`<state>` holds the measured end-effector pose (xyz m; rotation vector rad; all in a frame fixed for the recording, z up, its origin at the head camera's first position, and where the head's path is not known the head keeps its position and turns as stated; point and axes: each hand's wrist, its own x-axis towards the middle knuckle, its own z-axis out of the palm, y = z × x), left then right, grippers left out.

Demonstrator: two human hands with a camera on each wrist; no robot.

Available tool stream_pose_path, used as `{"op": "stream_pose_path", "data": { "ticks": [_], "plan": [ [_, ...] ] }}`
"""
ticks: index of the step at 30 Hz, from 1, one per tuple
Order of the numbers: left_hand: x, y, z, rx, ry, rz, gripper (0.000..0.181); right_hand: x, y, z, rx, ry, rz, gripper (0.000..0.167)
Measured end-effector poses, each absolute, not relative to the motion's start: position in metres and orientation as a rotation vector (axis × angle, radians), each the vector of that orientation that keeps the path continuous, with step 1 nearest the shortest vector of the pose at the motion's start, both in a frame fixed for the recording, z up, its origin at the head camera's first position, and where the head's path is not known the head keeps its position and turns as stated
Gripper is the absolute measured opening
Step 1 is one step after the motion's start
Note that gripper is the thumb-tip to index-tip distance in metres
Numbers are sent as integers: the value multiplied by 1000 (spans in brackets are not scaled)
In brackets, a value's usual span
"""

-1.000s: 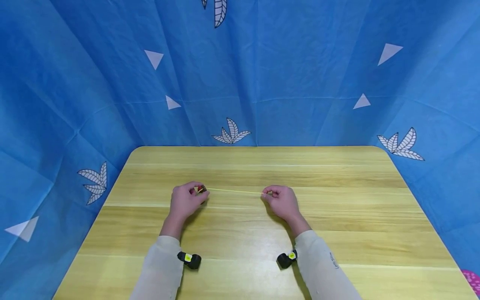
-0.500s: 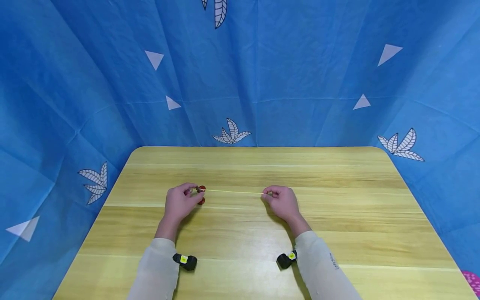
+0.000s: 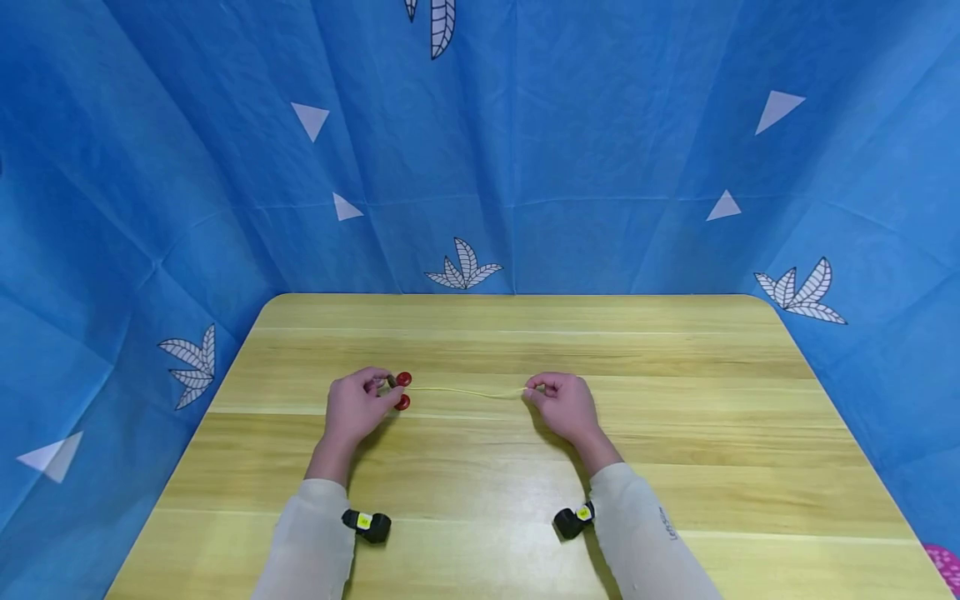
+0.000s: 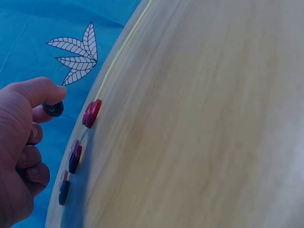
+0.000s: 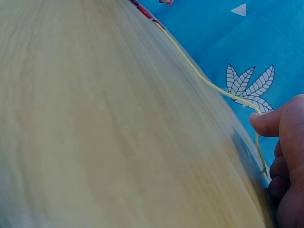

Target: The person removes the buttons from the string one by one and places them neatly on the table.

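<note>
My left hand [image 3: 358, 403] pinches a small dark button-like disc [image 4: 53, 109] between thumb and index finger, above the table. Beside those fingertips, red buttons [image 3: 404, 378] lie on the table; the left wrist view shows another red button [image 4: 75, 156] and a darker one [image 4: 64, 189] in a row. From the buttons a thin yellow cord [image 3: 465, 392] runs slackly across to my right hand [image 3: 564, 405]. Thumb and index finger of that hand pinch the cord, and a short tail [image 5: 260, 152] hangs below the thumb. Whether the cord passes through the buttons is too small to tell.
A pale wooden table [image 3: 480, 475] extends under both hands. Its far edge meets a blue curtain [image 3: 585, 150] with leaf and triangle prints. Black wrist cameras [image 3: 367, 525] sit on both wrists. Something pink [image 3: 943, 563] shows at the right edge.
My left hand has shifted slightly left with the dark disc, and the red buttons have come into sight on the table. The cord has gone from taut to slack. My right hand stays put.
</note>
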<state>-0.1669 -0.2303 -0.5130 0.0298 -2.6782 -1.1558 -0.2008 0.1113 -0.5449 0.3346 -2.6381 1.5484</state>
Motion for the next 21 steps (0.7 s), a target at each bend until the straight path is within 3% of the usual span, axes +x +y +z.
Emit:
{"op": "stream_pose_path", "data": {
  "ticks": [12, 21],
  "plan": [
    [-154, -238, -510, 58, -2690, -1125, 33, -199, 111, -543, 336, -2642, 1544, 7],
    [-147, -240, -512, 49, -2757, -1073, 29, -198, 111, -541, 330, -2647, 1547, 5]
  ]
}}
